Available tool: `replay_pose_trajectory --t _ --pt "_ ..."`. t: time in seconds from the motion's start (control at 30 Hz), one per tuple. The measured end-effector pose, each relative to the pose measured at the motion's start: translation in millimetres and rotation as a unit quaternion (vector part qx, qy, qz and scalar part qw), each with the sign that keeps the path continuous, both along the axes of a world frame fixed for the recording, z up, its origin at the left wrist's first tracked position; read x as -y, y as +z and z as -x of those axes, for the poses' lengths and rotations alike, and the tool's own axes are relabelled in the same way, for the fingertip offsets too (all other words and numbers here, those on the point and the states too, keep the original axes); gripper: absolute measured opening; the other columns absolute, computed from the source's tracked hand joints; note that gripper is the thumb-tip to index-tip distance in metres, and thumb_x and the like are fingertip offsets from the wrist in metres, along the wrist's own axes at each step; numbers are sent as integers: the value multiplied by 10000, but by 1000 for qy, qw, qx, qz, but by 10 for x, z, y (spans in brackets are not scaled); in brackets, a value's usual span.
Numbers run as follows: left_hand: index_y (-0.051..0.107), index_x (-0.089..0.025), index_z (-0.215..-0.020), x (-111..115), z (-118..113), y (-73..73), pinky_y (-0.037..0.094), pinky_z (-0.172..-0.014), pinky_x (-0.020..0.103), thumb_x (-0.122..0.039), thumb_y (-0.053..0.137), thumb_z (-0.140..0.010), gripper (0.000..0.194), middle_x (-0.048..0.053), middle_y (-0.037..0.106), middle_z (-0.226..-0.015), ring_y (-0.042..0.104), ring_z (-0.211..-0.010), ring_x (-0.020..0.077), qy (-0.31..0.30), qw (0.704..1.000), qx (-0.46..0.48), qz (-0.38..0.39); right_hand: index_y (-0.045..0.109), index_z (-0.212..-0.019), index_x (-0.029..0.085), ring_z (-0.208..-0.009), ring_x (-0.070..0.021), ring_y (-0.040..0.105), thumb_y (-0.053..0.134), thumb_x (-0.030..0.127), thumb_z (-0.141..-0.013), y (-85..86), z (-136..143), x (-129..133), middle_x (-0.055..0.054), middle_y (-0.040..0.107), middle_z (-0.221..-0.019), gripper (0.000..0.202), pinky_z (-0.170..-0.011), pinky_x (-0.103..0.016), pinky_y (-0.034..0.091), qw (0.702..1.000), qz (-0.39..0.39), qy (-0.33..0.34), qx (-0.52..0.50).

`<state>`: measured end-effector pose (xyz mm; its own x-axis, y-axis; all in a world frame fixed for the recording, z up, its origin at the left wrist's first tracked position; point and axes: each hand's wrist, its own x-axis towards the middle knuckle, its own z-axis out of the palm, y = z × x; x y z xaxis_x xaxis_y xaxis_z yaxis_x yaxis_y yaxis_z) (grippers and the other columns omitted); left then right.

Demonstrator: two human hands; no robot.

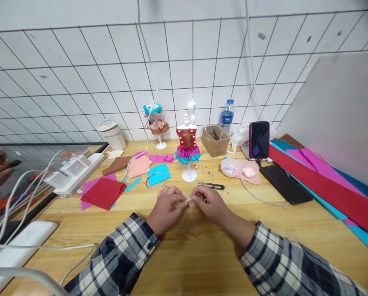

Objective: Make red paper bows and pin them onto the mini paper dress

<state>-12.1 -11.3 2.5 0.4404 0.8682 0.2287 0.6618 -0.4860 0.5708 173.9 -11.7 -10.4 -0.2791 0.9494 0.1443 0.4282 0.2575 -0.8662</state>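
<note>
Apparently the step in hand is close fingertip work on a small pale piece [189,200], which sits between the 2 hands, above the middle of the worktop [190,263] and on the near side of the dress stand [187,142]. The left hand [168,209] has its grip together, thumb and finger pinched on the left end of the piece; the right hand [211,204] has its grip clamped on the right end in the same way. The fingertips hide most of the piece, so I can't say whether it is paper, thread or something else, nor whether it is being folded, rolled or pulled. Just beyond the right hand, black snips [213,186] lie on the worktop, touched by neither hand. Farther right is a pink dish [239,167] with small bits in it; to the left, a thin ring [155,189] lies partly over a blue sheet [163,169], with red sheets [103,193] farther left. The dress stand is upright, in a red top and a purple and blue skirt. As I judge it, the next move calls for a light, steady pinch from both sides with the fingertips near each other, since such a slight piece could slip or crease if either side tugs.
</note>
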Motion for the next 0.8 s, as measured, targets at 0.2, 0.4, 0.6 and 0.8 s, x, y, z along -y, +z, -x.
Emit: replay_pose_trajectory --t 0.2,0.4,0.6,0.8 --pt "709 -209 -724 39 11 54 359 -718 314 -299 541 -843 225 30 524 -752 476 -783 166 -37 999 14 -32 554 -752 188 -580 -99 455 533 204 -779 -8 27 1 33 531 -658 38 -556 -221 342 1000 3 2 6" --pt "724 -212 -691 44 10 72 368 -696 299 -293 550 -824 233 25 513 -699 490 -757 161 -43 998 44 -15 564 -802 191 -541 -91 470 565 214 -768 -24 10 -14 38 547 -656 41 -533 -211 365 1000 5 -9 7" --pt "736 -204 -809 -27 22 13 409 -744 306 -327 534 -840 238 36 600 -747 548 -783 171 40 992 102 59 615 -961 204 -568 -99 512 564 226 -817 63 -39 48 -8 611 -793 154 -580 -234 405 983 -167 -49 59" --pt "719 -203 -929 -15 11 -12 416 -789 314 -299 507 -854 244 49 611 -819 546 -845 184 6 991 116 73 663 -940 228 -744 -135 597 552 273 -861 36 -22 68 -34 668 -881 143 -658 -237 442 960 -259 -24 102"
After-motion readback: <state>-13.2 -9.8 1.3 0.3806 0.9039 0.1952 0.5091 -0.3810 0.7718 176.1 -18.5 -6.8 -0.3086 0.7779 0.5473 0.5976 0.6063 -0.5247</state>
